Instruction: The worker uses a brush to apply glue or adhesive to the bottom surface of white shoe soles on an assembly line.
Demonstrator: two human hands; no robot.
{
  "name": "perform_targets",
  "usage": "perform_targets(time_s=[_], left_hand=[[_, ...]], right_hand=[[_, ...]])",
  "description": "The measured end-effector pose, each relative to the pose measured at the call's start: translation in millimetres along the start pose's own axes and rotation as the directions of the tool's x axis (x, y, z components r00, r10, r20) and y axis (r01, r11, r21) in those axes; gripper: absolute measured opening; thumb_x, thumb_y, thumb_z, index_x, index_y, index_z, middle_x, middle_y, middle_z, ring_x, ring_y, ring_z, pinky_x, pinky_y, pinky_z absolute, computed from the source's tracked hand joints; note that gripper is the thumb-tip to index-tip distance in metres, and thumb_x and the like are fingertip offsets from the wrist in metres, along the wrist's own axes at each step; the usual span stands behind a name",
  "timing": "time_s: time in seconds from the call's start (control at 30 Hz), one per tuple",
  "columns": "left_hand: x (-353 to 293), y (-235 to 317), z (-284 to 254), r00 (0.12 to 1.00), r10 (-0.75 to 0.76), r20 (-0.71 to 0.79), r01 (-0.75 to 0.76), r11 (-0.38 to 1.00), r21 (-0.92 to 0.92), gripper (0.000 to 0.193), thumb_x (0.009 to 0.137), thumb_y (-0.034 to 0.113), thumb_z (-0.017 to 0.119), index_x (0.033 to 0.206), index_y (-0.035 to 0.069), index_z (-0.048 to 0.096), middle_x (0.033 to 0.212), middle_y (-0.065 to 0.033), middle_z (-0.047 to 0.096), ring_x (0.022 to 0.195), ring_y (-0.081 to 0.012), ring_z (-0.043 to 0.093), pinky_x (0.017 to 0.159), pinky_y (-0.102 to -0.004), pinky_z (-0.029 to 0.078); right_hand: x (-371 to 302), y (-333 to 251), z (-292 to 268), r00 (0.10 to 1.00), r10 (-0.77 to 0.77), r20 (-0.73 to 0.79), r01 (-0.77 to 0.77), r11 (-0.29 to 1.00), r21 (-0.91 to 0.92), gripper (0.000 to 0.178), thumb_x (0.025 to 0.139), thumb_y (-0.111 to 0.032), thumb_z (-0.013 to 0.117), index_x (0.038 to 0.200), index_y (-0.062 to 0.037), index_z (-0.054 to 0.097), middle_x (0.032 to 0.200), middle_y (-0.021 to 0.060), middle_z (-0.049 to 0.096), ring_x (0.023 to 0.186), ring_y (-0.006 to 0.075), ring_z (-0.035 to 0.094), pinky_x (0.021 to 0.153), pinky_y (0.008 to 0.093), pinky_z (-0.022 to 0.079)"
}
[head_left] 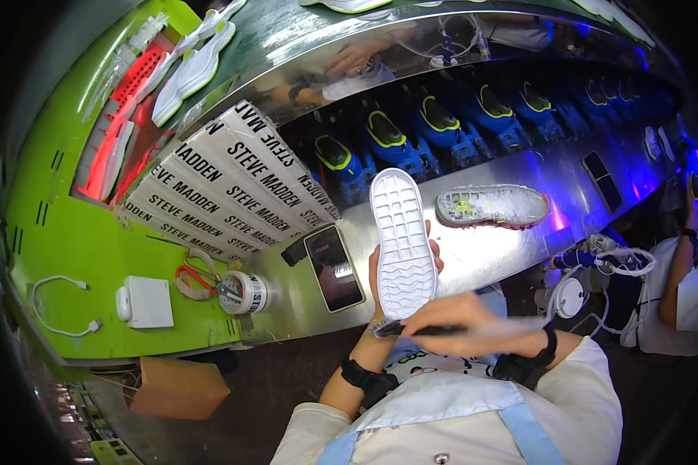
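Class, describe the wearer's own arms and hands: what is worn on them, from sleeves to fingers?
Pale, loose short sleeves cover the upper arms. Each forearm wears a black strap: a left strap with a bulky dark piece on it, and a right strap. The left hand and right hand show no gloves; the right is blurred, the left partly hidden.

Seen from a person's head through the left of two side-by-side fisheye lenses, the close view faces steeply down and forward, a white grid-patterned shoe sole (405,232) near mid-frame, the wearer's pale-blue fabric apron (457,407) at bottom centre, and the silver metal table (481,263) bending toward the dark rim at upper right.
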State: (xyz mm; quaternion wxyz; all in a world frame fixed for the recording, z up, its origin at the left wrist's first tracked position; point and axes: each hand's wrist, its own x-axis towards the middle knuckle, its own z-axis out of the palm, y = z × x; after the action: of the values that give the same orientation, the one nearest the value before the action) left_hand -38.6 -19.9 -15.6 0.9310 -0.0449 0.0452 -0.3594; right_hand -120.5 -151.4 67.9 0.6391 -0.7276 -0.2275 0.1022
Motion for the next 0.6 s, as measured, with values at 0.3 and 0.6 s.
perform_targets(time_s=[0.3,0.6], left_hand=[[13,19,25,0.978,-0.206,-0.018,0.203,0.942,0.269,0.068,0.087,0.043,0.041,0.136,-0.004,0.036,0.12,-0.0285,0.053,0.093,-0.0371,0.063,0.08,-0.0434,0.054],[33,15,55,0.764,-0.506,-0.401,0.639,0.68,0.36,0.048,0.085,0.026,0.047,0.121,-0.006,0.054,0.11,-0.0193,0.064,0.097,-0.0261,0.065,0.09,-0.032,0.05]], right_hand=[[10,-8,-30,0.985,0.163,-0.06,-0.154,0.978,0.139,0.015,0.086,-0.01,0.06,0.092,0.0014,0.068,0.082,0.0092,0.069,0.07,0.0135,0.066,0.064,0.0262,0.052],[7,-15,-44,0.977,-0.186,0.103,0.2,0.967,-0.155,0.011,0.083,-0.008,0.06,0.084,0.002,0.066,0.082,0.0113,0.065,0.065,0.0199,0.063,0.062,0.0305,0.05]])
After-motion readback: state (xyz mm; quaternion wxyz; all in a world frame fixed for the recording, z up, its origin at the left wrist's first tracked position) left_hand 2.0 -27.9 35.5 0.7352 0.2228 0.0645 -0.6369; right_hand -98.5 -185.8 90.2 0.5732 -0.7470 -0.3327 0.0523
